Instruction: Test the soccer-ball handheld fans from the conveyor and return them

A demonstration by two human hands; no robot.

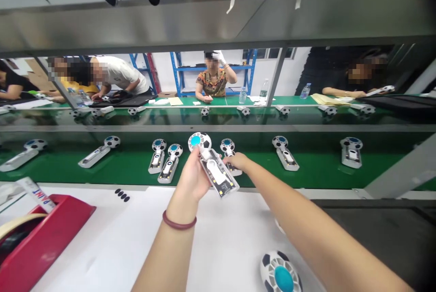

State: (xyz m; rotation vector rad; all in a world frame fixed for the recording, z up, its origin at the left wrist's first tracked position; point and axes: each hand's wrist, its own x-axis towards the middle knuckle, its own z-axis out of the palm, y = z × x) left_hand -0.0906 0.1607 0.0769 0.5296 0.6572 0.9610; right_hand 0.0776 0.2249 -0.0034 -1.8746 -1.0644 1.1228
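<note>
My left hand (195, 176) is closed around a handheld fan (220, 176) raised over the near edge of the belt. Its round head has a black-and-white football pattern with a blue centre, and the handle shows a circuit board under a clear cover. Just behind it, my right hand (237, 161) reaches onto the belt, its fingers closed at the handle of a second football fan (227, 144). The held fan partly hides those fingertips. A loose football-patterned fan head (281, 271) with a blue centre lies on the white work surface (218, 237), below my right forearm.
The green belt (320, 160) carries several more fans, including one at right (351, 151). Black oval pieces (122, 195) lie near a red tape dispenser (61, 233). A metal post (391, 169) stands at right. Across the line, several people sit or lean at work under an overhead shelf (204, 19).
</note>
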